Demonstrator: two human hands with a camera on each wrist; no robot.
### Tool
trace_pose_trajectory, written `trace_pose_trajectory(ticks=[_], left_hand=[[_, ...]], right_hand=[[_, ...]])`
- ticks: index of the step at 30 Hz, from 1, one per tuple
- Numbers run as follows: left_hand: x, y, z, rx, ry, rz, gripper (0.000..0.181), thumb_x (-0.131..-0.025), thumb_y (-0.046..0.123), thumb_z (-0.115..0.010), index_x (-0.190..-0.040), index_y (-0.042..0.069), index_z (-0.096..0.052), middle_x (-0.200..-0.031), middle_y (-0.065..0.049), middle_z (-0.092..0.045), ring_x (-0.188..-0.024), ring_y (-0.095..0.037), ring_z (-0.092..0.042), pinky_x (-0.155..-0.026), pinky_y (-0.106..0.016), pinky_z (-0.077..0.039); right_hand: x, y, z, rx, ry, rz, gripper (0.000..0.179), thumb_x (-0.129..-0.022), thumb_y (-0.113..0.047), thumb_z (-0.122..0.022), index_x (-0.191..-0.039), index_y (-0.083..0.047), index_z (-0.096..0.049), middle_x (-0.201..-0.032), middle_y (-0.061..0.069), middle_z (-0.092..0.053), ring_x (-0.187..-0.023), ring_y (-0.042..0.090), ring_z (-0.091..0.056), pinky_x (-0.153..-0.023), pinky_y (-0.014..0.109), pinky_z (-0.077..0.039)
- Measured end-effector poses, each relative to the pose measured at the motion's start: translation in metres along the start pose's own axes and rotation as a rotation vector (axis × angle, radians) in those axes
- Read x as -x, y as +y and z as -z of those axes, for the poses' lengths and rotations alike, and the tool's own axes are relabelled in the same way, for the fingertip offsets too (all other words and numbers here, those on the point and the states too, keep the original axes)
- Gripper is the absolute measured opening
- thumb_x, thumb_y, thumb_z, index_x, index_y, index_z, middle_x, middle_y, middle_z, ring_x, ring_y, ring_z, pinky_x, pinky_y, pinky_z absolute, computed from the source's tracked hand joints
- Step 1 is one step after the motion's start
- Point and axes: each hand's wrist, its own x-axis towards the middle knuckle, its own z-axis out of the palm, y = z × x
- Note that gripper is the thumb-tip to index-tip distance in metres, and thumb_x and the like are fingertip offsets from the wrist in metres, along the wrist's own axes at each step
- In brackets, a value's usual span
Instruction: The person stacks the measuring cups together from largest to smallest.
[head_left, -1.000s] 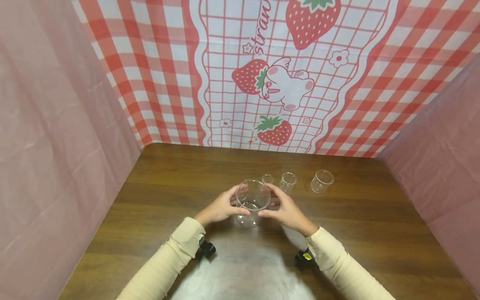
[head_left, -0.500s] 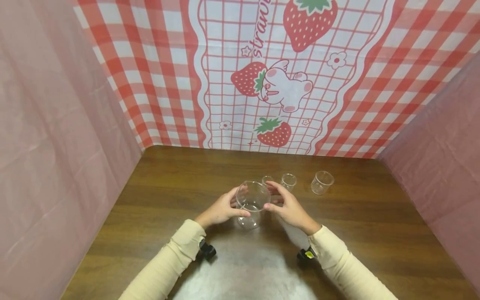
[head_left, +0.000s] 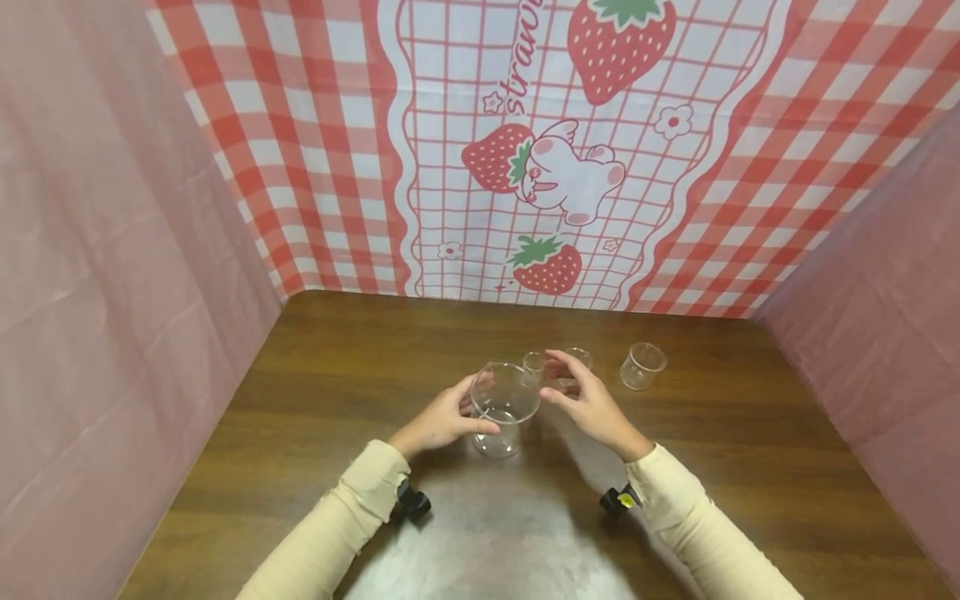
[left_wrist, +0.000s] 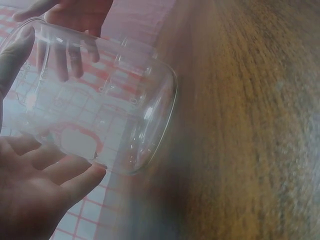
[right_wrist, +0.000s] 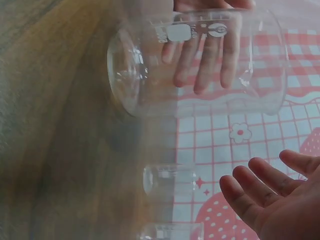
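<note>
1. The large beaker (head_left: 506, 402) is upright on the desk (head_left: 750, 467), between 2 hands and closer to the left.
2. The left hand (head_left: 438, 418) holds it from the side: the thumb lies against the near wall, and the other fingers (left_wrist: 75, 182) reach along the far side, only slightly bent, spread about as wide as the glass.
3. The right hand (head_left: 594, 410) is just beside the beaker, apart from its wall; its fingers are loosely bent, thumb held away from the rest, gripping nothing.
4. The 2 forearms, in pale sleeves (head_left: 337, 517), slant inward from the bottom edge, palms facing each other.
5. Behind are 3 smaller beakers: the smallest (head_left: 533, 363) near the large beaker's rim, the middle-sized beaker (head_left: 585, 359) partly hidden by the right fingers, and another beaker (head_left: 642, 368) farther right.
</note>
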Motion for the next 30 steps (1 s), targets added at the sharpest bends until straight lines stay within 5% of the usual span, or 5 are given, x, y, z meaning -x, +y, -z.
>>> trace_pose_trajectory(ticks=[30], left_hand=[[0.0,0.001,0.001,-0.012,-0.007,0.003,0.086,-0.08,0.014,-0.079,-0.148,-0.004,-0.03,-0.152,-0.026,-0.037,-0.138,-0.039,-0.042,-0.113,-0.049,-0.039]], right_hand=[[-0.027,-0.013,0.047,0.136,0.092,-0.071,0.052,-0.094,-0.019,-0.065,-0.139,0.0,-0.047,-0.127,0.025,-0.058,-0.113,0.037,-0.059,-0.094,0.054,-0.053]])
